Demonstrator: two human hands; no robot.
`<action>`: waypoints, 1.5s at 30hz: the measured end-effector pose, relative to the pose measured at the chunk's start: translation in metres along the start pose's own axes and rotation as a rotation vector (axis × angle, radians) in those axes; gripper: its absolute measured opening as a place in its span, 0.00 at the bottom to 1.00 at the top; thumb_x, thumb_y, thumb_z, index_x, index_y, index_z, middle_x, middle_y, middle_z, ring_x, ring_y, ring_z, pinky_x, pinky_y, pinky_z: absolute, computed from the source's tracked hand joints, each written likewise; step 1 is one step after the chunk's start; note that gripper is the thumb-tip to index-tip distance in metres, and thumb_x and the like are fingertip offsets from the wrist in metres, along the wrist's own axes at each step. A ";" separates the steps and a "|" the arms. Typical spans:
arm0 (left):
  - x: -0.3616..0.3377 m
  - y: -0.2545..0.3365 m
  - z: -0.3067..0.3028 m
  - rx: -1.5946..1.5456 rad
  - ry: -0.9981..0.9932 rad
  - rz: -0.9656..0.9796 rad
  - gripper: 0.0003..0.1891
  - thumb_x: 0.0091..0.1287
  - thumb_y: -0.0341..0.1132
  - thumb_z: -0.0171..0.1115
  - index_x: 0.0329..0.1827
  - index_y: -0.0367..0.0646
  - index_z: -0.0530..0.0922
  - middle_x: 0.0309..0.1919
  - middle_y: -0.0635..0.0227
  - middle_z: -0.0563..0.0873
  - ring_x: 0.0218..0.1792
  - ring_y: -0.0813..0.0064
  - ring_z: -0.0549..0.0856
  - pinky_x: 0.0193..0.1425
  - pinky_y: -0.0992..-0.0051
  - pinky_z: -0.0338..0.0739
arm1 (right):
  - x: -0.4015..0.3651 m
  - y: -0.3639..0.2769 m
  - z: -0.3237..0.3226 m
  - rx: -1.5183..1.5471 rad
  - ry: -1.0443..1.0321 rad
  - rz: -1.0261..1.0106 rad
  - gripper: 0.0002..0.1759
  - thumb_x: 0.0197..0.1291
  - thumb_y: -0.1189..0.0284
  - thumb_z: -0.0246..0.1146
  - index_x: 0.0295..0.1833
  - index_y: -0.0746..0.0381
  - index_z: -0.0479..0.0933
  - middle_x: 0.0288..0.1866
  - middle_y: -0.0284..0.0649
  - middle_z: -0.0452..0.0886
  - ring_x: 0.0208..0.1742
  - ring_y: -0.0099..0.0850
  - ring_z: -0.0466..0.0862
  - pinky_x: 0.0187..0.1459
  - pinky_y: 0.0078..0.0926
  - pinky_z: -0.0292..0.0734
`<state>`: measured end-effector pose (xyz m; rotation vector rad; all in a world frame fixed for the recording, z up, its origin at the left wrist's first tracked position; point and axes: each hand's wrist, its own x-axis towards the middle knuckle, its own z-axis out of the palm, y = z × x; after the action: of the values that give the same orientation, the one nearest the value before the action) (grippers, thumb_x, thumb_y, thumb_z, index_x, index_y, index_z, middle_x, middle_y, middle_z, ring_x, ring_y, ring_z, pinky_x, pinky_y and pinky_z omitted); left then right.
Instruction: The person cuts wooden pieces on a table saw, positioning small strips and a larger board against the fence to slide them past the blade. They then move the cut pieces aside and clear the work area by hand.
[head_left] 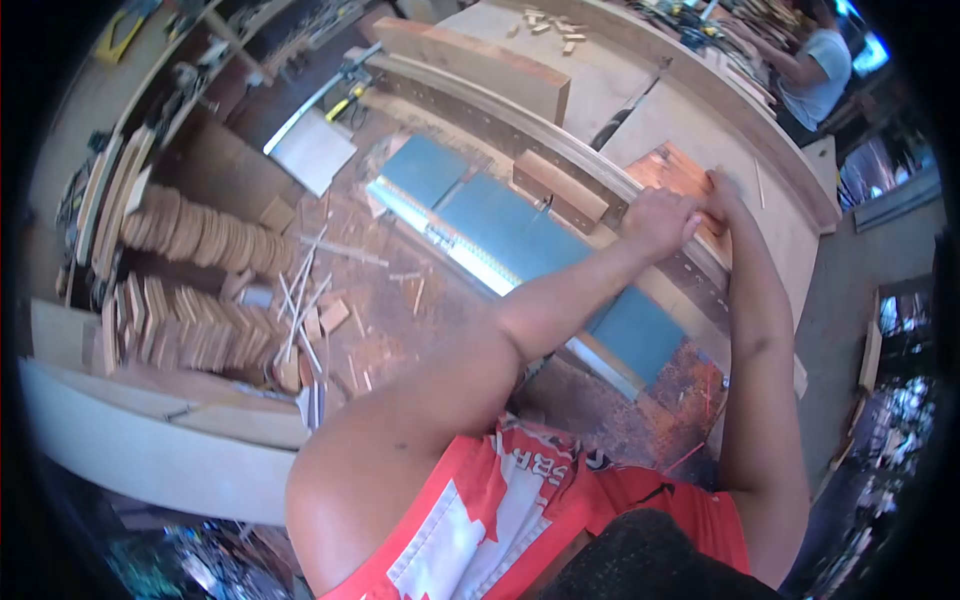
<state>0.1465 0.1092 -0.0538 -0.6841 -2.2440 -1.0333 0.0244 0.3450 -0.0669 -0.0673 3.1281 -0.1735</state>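
My left hand (660,222) is closed beside the long wooden fence, over the near side of a reddish-brown wooden board (672,168). Whatever its curled fingers hold is hidden. Just to the right, my right hand (722,196) grips the right edge of that board, its fingers partly blurred. The board lies on the pale tabletop beyond the fence. Nearer my body runs a blue machine table (515,225) with a metal rail along its front edge. A small wooden block (560,190) stands against the fence.
A long thick plank (470,65) stands beyond the fence, near small wood blocks (568,30). Stacked curved wood pieces (205,235), thin offcuts (305,290) and a white-topped panel (312,150) are at the left. Another person (815,75) works at the upper right.
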 end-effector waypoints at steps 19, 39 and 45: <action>-0.246 -0.353 0.034 -0.971 0.823 -1.491 0.44 0.71 0.69 0.47 0.77 0.41 0.61 0.63 0.58 0.78 0.64 0.64 0.74 0.66 0.66 0.68 | 0.005 -0.007 0.000 0.005 -0.130 -0.052 0.58 0.34 0.39 0.80 0.68 0.65 0.71 0.67 0.56 0.74 0.67 0.55 0.73 0.68 0.48 0.69; -0.159 -0.214 -0.246 0.067 0.306 -0.891 0.24 0.81 0.46 0.46 0.62 0.32 0.76 0.63 0.54 0.80 0.63 0.60 0.79 0.70 0.65 0.69 | 0.024 -0.004 -0.038 0.147 -0.130 0.142 0.45 0.54 0.29 0.61 0.49 0.63 0.84 0.53 0.55 0.85 0.57 0.48 0.84 0.57 0.45 0.77; 0.064 -0.223 -0.240 0.130 0.270 -0.167 0.13 0.73 0.34 0.58 0.54 0.37 0.81 0.55 0.53 0.84 0.61 0.54 0.80 0.68 0.61 0.70 | -0.005 0.044 -0.091 0.200 -0.057 0.372 0.43 0.51 0.32 0.65 0.49 0.64 0.84 0.52 0.55 0.86 0.54 0.47 0.86 0.57 0.43 0.78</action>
<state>0.0243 -0.1949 0.0066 -0.2866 -2.1329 -0.9830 0.0267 0.3985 0.0187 0.4948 2.9765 -0.4640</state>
